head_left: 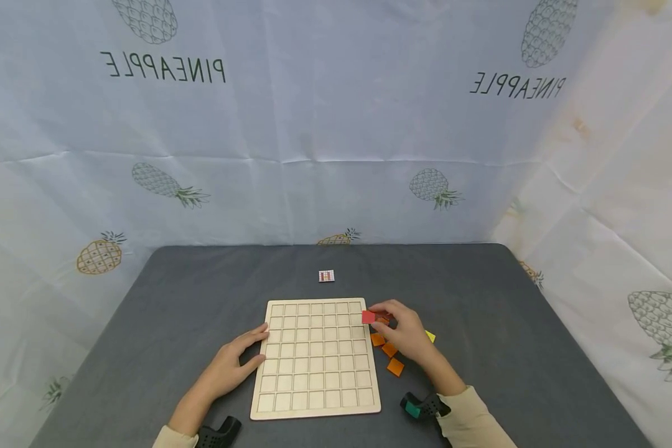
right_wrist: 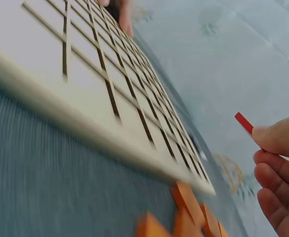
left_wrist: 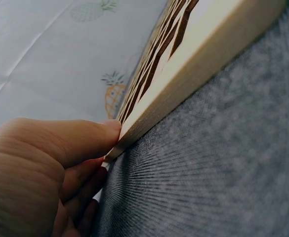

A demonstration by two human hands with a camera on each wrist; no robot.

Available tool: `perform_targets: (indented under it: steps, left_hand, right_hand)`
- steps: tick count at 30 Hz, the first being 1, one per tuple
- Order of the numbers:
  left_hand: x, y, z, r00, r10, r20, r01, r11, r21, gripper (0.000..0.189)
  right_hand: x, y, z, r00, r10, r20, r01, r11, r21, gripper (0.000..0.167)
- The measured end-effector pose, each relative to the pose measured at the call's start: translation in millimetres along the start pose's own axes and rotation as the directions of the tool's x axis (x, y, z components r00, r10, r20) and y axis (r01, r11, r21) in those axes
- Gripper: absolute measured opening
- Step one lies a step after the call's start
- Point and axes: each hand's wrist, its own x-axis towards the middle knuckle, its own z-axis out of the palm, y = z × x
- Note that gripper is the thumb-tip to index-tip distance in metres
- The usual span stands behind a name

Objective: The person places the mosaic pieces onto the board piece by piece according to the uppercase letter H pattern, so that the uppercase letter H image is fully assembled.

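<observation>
A pale wooden board [head_left: 316, 413] with a grid of square recesses lies on the table. My left hand [head_left: 229, 366] rests along its left side, thumb and fingertips apart and touching the edge; the left wrist view has the thumb [left_wrist: 92, 138] against the wooden rim. Between thumb and fingers my right hand [head_left: 407, 336] pinches a red square tile [head_left: 368, 317], over the board's upper right edge. The right wrist view catches this tile [right_wrist: 244, 122] edge-on, held off the board. Several orange tiles [head_left: 395, 367] lie below and beside that hand, some partly hidden by it.
A yellow tile [head_left: 430, 336] pokes out behind the right hand. Beyond the board lies a small card [head_left: 326, 275] with a coloured pattern. The dark grey table [head_left: 201, 286] ends at a pineapple-print curtain [head_left: 313, 112]. Black devices [head_left: 424, 406] sit at both wrists.
</observation>
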Motion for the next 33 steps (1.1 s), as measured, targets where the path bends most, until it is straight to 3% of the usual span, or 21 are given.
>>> perform_targets:
  steps: [7, 17, 33]
  left_hand:
    - [1.3, -0.3, -1.5, 1.000, -0.008, 0.004, 0.008, 1.000, 0.003, 0.048]
    - [1.8, -0.4, 0.0, 1.000, -0.011, 0.014, 0.011, 1.000, -0.010, 0.048]
    - [0.3, 0.1, -0.3, 1.000, 0.006, 0.001, -0.006, 1.000, -0.004, 0.047]
  right_hand:
    - [25.8, -19, 35, 0.997, -0.042, 0.066, 0.040, 0.999, 0.030, 0.025]
    - [54.3, -41, 83, 0.988, -0.031, 0.151, 0.022, 0.998, 0.060, 0.025]
    - [70.2, -47, 133, 0.989, 0.024, 0.148, -0.028, 0.999, 0.021, 0.021]
